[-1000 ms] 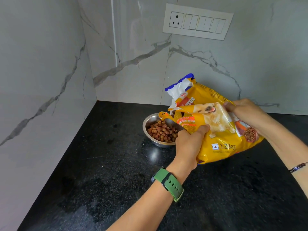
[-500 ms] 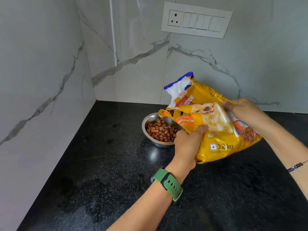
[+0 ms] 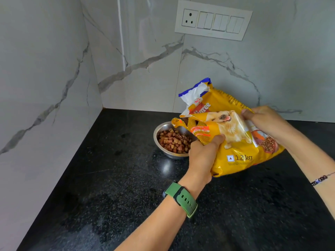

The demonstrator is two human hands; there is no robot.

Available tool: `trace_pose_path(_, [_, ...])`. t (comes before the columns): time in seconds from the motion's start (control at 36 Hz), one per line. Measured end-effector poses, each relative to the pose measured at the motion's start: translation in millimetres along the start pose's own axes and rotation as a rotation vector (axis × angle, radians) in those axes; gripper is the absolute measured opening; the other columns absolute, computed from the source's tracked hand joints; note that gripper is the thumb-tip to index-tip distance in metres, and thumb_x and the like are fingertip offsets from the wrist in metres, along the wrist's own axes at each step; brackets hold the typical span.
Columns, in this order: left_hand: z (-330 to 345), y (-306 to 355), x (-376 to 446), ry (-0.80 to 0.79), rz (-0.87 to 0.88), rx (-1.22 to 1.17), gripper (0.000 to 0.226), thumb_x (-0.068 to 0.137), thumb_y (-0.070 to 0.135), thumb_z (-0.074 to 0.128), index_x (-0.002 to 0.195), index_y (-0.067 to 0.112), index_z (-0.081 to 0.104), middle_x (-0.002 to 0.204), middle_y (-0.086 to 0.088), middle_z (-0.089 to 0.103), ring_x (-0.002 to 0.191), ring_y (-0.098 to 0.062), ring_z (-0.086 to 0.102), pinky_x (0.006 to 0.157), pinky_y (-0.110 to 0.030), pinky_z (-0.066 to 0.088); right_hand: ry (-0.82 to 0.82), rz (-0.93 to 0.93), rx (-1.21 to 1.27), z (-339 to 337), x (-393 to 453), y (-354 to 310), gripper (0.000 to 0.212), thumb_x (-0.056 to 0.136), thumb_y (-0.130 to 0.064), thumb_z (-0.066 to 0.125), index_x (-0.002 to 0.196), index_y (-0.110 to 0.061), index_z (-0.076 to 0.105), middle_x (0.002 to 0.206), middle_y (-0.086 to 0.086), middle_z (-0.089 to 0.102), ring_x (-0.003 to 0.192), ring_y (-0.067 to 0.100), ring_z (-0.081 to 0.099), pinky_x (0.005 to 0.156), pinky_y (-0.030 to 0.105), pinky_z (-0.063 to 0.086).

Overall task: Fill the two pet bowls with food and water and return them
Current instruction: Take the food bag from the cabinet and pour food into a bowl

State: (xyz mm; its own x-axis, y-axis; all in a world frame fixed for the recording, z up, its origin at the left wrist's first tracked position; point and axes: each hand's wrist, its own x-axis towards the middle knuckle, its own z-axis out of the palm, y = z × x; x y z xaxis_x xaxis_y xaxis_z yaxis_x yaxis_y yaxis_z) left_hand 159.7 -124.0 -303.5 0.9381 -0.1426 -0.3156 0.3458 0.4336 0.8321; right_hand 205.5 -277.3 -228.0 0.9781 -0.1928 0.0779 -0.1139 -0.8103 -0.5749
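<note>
A steel pet bowl (image 3: 160, 129) holding brown kibble (image 3: 173, 141) sits on the black counter (image 3: 112, 178) near the wall corner. A yellow dog food bag (image 3: 241, 158) lies tilted just right of the bowl, its torn open top hanging over the bowl's right rim. My left hand (image 3: 203, 153) grips the bag's lower left side, next to the bowl. My right hand (image 3: 266, 122) pinches the bag's upper right part. Only one bowl is in view.
Marble walls meet in a corner behind and left of the bowl. A white socket and switch panel (image 3: 212, 20) is mounted on the back wall above the bag. A damp patch shows on the counter at the front left.
The bag and both hands have barely shifted; the view moved slightly. No kibble is seen falling.
</note>
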Motion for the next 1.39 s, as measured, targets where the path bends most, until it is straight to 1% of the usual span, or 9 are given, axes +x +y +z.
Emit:
trace_pose_path(0.11, [-1,0,0,-0.015,-0.055,-0.023,0.022,0.077,0.021,0.074,0.086,0.025,0.054,0.111,-0.01,0.066,0.095,-0.03,0.067,0.078,-0.042,0.057,-0.02,0.017,-0.054,3,3,1,0.043,0.097,-0.025,0.048,0.059,-0.005,0.053,0.065,0.013,0.056,0.071,0.025,0.052,0.055,0.029,0.03])
trace_pose_path(0.22, [-3,-1,1,-0.009,-0.041,-0.018,0.037,0.075,0.023,0.075,0.106,0.02,0.055,0.113,-0.009,0.065,0.097,-0.029,0.066,0.078,-0.042,0.057,-0.026,0.021,-0.008,5,0,2,0.041,0.097,-0.027,0.048,0.069,0.001,0.06,0.073,0.016,0.062,0.075,0.027,0.057,0.057,0.029,0.033])
trace_pose_path(0.36, [-3,-3,1,-0.014,0.02,0.016,0.022,0.075,0.024,0.075,0.088,0.026,0.057,0.106,-0.007,0.068,0.094,-0.028,0.067,0.084,-0.046,0.056,0.011,0.002,0.031,3,-2,2,0.046,0.097,-0.031,0.046,0.095,0.012,0.064,0.095,0.028,0.068,0.089,0.038,0.064,0.071,0.033,0.04])
trace_pose_path(0.47, [-4,-1,1,-0.005,0.016,0.032,0.023,0.074,0.025,0.076,0.09,0.024,0.059,0.107,-0.008,0.069,0.094,-0.028,0.068,0.082,-0.046,0.057,0.012,0.011,0.032,4,-2,2,0.045,0.097,-0.032,0.046,0.09,0.008,0.066,0.087,0.022,0.068,0.084,0.033,0.063,0.065,0.031,0.039])
trace_pose_path(0.61, [-3,-2,-4,-0.024,-0.056,-0.005,0.025,0.077,0.022,0.074,0.084,0.027,0.051,0.111,-0.01,0.066,0.096,-0.03,0.066,0.08,-0.043,0.057,-0.047,0.049,-0.031,7,4,6,0.045,0.096,-0.026,0.049,0.055,-0.009,0.053,0.058,0.008,0.055,0.061,0.023,0.054,0.053,0.026,0.033])
trace_pose_path(0.89, [1,-5,-2,-0.01,0.015,0.021,0.021,0.076,0.024,0.075,0.086,0.027,0.058,0.106,-0.008,0.069,0.094,-0.028,0.068,0.084,-0.048,0.056,0.012,0.002,0.038,-3,-3,5,0.045,0.097,-0.03,0.046,0.089,0.009,0.065,0.085,0.025,0.068,0.078,0.033,0.063,0.065,0.03,0.04])
trace_pose_path(1.03, [1,1,-1,-0.06,-0.083,-0.003,0.035,0.078,0.021,0.074,0.109,0.016,0.057,0.107,-0.009,0.068,0.089,-0.027,0.068,0.072,-0.039,0.059,-0.013,0.051,-0.062,0,2,6,0.043,0.096,-0.027,0.049,0.059,-0.007,0.055,0.072,0.016,0.061,0.083,0.031,0.059,0.063,0.032,0.035])
trace_pose_path(1.17, [3,-2,-2,-0.031,-0.072,0.008,0.036,0.076,0.023,0.075,0.106,0.017,0.056,0.111,-0.01,0.067,0.095,-0.029,0.067,0.079,-0.043,0.058,-0.001,0.065,-0.033,0,-1,8,0.04,0.096,-0.026,0.048,0.09,0.008,0.067,0.098,0.025,0.067,0.094,0.035,0.061,0.076,0.034,0.041])
trace_pose_path(1.39, [4,-5,0,-0.019,-0.001,0.049,0.034,0.076,0.027,0.075,0.104,0.019,0.058,0.11,-0.008,0.068,0.095,-0.027,0.068,0.082,-0.046,0.057,0.051,0.005,-0.007,-6,-7,7,0.045,0.098,-0.028,0.044,0.092,0.013,0.063,0.089,0.025,0.066,0.072,0.025,0.054,0.055,0.025,0.032])
